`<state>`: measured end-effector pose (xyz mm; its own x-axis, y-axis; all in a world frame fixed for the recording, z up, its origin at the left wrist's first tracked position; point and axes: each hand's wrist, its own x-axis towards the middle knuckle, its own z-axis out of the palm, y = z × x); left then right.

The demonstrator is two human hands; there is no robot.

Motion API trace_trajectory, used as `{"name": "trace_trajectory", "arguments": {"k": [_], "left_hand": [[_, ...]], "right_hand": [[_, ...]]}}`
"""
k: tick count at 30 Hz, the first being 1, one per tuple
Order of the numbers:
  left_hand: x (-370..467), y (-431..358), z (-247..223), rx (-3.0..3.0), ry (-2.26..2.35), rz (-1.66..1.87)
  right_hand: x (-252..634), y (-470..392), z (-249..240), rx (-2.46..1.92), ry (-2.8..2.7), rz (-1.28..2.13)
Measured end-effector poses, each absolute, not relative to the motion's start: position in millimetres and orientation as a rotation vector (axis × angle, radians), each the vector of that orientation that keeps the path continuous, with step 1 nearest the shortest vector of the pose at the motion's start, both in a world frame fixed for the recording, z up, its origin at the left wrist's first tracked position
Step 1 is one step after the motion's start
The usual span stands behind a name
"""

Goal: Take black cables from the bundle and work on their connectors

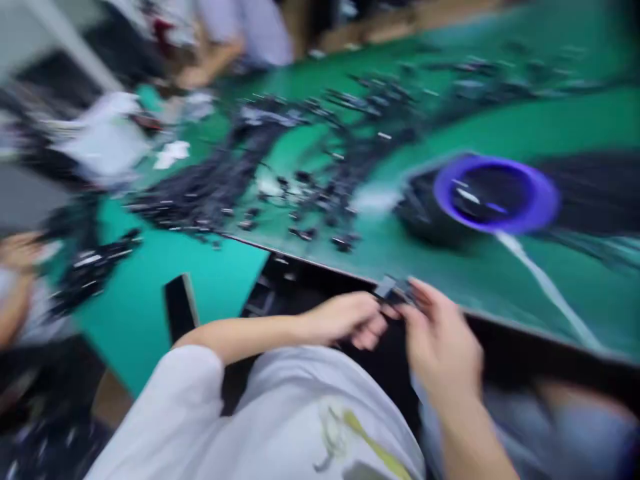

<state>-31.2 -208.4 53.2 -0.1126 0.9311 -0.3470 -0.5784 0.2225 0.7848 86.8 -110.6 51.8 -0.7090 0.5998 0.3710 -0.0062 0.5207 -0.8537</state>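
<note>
Blur softens the whole head view. A small dark, grey-faced piece is held between both my hands, just in front of the table edge. My left hand has its fingers curled and closed against the piece from the left. My right hand pinches it from the right between thumb and fingers. The exact shape of the piece is too smeared to tell. Beyond my hands, bundles of black cables with small connector ends lie on the green table.
A purple-rimmed round container stands on the table at right, with a pale strip running from it. A dark flat object lies on the left green surface. Another person's hand is at far left; a person's arm is behind the table.
</note>
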Motion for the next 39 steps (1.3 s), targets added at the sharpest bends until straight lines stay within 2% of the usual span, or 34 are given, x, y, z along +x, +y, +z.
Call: {"name": "trace_trajectory", "arguments": {"k": [3,9,22,33,39], "left_hand": [[-41.9,-206.6,55.9,0.471,1.098,1.348],[-33.0,-204.7,51.3,0.515,1.127,1.363],[-39.4,-202.8,51.7,0.278,0.930,1.215],[-37.3,-203.2,46.9,0.223,0.981,1.305],[-37.9,-201.5,50.3,0.249,1.020,1.256]], "right_hand": [[93.2,-107.9,46.2,-0.765,-2.101,1.112],[90.8,-102.6,46.1,-0.788,-2.024,1.206],[93.8,-100.3,40.7,-0.526,-1.990,0.951],[94.1,-108.3,35.1,-0.521,-2.000,0.793],[94.0,-109.4,26.2,-0.326,-2.020,0.698]]}}
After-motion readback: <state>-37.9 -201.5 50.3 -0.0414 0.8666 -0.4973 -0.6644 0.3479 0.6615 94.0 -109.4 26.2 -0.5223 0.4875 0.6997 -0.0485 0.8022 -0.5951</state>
